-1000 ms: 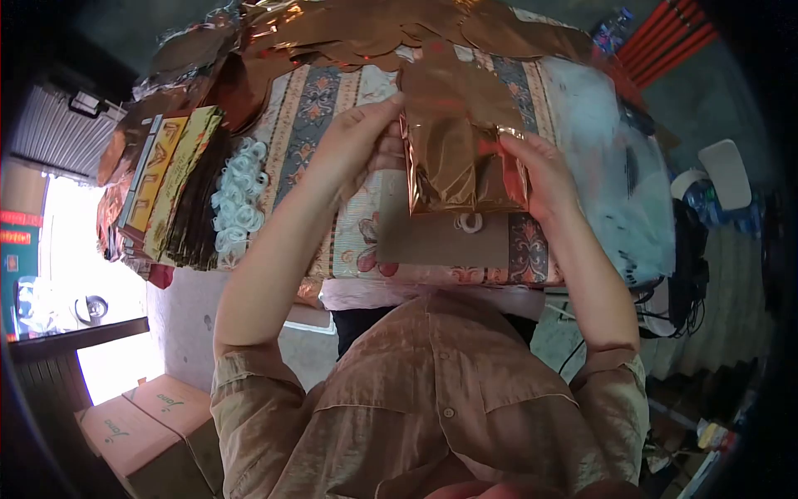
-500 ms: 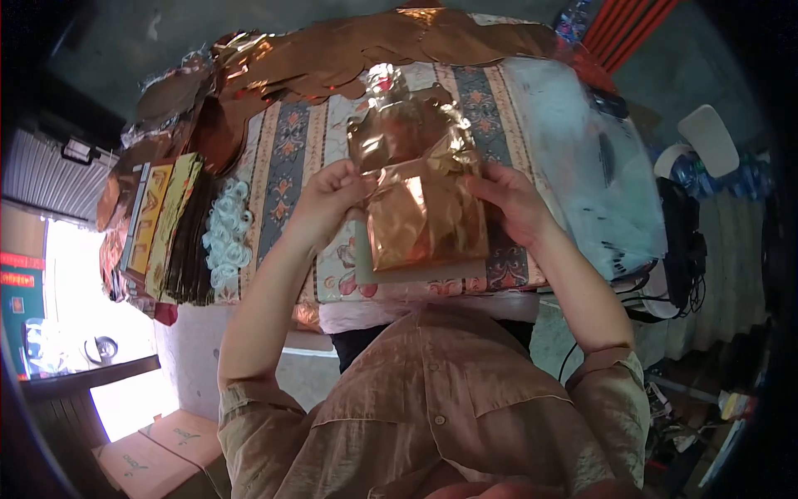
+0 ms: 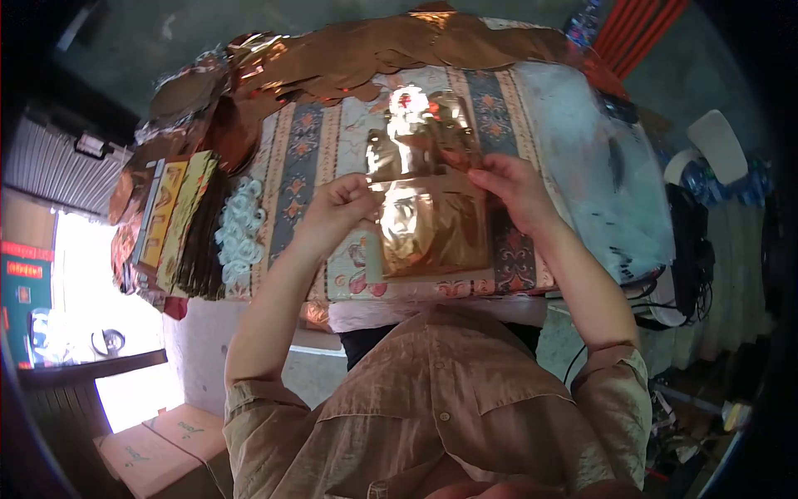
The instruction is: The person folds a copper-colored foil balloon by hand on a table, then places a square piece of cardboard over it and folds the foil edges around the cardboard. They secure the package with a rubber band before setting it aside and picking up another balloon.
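Note:
A shiny gold foil piece [image 3: 432,229] with a narrower, shaped upper part lies in front of me over the patterned tablecloth [image 3: 293,179]. My left hand [image 3: 342,208] pinches its left edge, fingers curled and pressed together. On the opposite edge, my right hand [image 3: 514,190] grips the foil between thumb and fingers. A pale flat sheet shows a little beneath the foil's lower left side. Bright reflections hide some detail of the foil.
White curled rings [image 3: 242,231] lie left of my arm, beside a stack of folded gold-edged paper [image 3: 189,224]. Copper-coloured sheets [image 3: 449,41] line the far edge. Clear plastic bags [image 3: 603,175] cover the right side. A cardboard box [image 3: 170,449] stands lower left.
The foil's upper part has come down flatter and lies straighter. Both hands still hold its sides. The whole view has shifted slightly to the right.

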The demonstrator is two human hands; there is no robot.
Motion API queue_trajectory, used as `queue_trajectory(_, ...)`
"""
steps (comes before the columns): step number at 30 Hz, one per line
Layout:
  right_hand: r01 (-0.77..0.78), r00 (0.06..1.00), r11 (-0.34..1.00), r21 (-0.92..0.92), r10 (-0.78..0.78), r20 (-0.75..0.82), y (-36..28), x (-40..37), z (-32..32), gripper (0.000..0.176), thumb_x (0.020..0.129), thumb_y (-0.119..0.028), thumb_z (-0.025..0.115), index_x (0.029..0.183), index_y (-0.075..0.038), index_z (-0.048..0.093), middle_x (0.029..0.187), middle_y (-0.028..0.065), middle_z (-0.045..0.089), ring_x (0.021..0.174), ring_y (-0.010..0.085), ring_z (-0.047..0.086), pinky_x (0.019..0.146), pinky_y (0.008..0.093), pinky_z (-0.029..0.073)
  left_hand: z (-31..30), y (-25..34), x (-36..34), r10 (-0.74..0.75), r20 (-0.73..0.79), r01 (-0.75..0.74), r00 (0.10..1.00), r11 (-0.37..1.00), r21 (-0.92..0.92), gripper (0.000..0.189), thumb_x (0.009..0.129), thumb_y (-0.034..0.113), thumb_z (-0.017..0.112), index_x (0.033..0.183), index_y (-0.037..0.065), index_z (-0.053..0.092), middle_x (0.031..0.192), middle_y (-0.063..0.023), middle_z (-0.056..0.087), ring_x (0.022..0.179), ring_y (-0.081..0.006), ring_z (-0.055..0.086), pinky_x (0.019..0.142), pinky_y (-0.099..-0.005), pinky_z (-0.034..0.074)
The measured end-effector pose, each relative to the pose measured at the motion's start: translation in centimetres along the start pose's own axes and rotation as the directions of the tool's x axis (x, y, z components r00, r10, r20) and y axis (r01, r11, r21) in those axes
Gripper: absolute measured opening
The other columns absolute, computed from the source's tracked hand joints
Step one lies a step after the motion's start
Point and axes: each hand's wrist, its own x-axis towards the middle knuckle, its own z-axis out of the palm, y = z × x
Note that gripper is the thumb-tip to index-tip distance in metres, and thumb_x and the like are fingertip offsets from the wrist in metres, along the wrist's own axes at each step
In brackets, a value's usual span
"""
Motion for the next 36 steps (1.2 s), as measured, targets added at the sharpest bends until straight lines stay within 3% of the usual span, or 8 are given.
queue_trajectory(5,0.022,0.999,0.994,0.109,-0.024,0.024,1.0,0.5,-1.0,0.018,0.091,-0.009,0.066,0.107,0.002,0.065,0.094,0.0035,0.069,0.085,0.0078,0.062,0.077,0.0216,0.048,0.5,0.1,-0.1,0.02,-0.011,-0.02,1.0,1.0,0.007,0.012,0.095,0.015,0.064,0.095,0.004,0.064,0.077,0.0016,0.062,0.065,-0.0061,0.058,0.063,-0.0216,0.051)
queue_trajectory(7,0.019,0.996,0.99,0.143,-0.031,0.085,1.8,0.9,-1.6,0.017,0.092,-0.009,0.066,0.106,0.0,0.066,0.094,0.0033,0.069,0.087,0.0074,0.062,0.08,0.0222,0.048,0.5,0.2,-0.1,-0.1,-0.023,0.085,0.995,0.93,-0.357,0.014,0.095,0.016,0.064,0.095,0.003,0.064,0.081,0.0013,0.063,0.065,-0.006,0.058,0.062,-0.0224,0.052)
queue_trajectory(10,0.042,0.997,0.983,0.176,-0.052,0.054,1.8,0.7,-1.0,0.015,0.092,-0.01,0.066,0.104,-0.003,0.067,0.093,0.0004,0.068,0.083,0.0067,0.062,0.076,0.0216,0.049,0.2,-0.2,0.1,-0.079,0.017,0.078,0.997,0.89,-0.449,0.014,0.095,0.017,0.064,0.097,0.002,0.065,0.084,-0.0003,0.064,0.066,-0.006,0.059,0.059,-0.0216,0.052)
queue_trajectory(13,0.016,0.997,0.991,0.133,-0.025,0.069,1.6,0.9,-0.9,0.016,0.092,-0.01,0.066,0.106,-0.002,0.067,0.095,0.0015,0.069,0.084,0.0073,0.062,0.076,0.0218,0.049,0.7,0.1,0.4,-0.022,-0.051,0.013,0.998,0.983,-0.184,0.013,0.096,0.015,0.062,0.1,0.003,0.066,0.085,-0.0016,0.068,0.071,-0.0083,0.063,0.061,-0.0231,0.054)
queue_trajectory(19,-0.057,0.993,0.998,0.019,0.055,0.108,1.4,3.0,-1.4,0.018,0.092,-0.014,0.067,0.107,-0.004,0.066,0.096,0.0016,0.068,0.087,0.0084,0.063,0.076,0.0234,0.05,-0.2,0.9,2.5,-0.078,-0.076,0.077,0.994,0.997,-0.016,0.009,0.092,0.013,0.066,0.088,0.006,0.065,0.082,-0.002,0.068,0.067,-0.0077,0.063,0.058,-0.0227,0.054)
queue_trajectory(26,-0.231,0.967,0.901,0.366,0.172,0.189,-0.2,1.9,-1.1,0.023,0.096,-0.024,0.059,0.109,-0.006,0.065,0.098,0.004,0.069,0.087,0.0156,0.068,0.072,0.0339,0.057,-0.9,0.6,2.4,-0.109,-0.026,0.106,0.994,0.989,-0.101,0.01,0.092,0.011,0.066,0.084,0.007,0.062,0.079,-0.0016,0.066,0.065,-0.0093,0.063,0.059,-0.0246,0.056)
queue_trajectory(31,-0.206,0.968,0.938,0.28,0.152,0.202,0.1,1.4,-0.8,0.026,0.097,-0.022,0.058,0.111,-0.001,0.064,0.098,0.0066,0.07,0.088,0.0165,0.069,0.068,0.0335,0.058,-0.2,0.7,1.2,-0.063,-0.076,0.051,0.995,0.987,-0.15,0.008,0.093,0.009,0.066,0.089,0.003,0.062,0.071,-0.0013,0.061,0.055,-0.007,0.054,0.049,-0.0202,0.046)
queue_trajectory(36,-0.153,0.978,0.974,0.165,0.125,0.167,0.7,1.6,-0.7,0.018,0.094,-0.012,0.059,0.103,0.0,0.068,0.093,0.006,0.07,0.083,0.0126,0.067,0.068,0.0285,0.056,-1.2,-0.3,1.1,-0.048,-0.002,0.048,0.999,0.992,-0.113,0.008,0.093,0.01,0.066,0.087,0.007,0.061,0.081,-0.0019,0.067,0.07,-0.0088,0.064,0.059,-0.024,0.056)
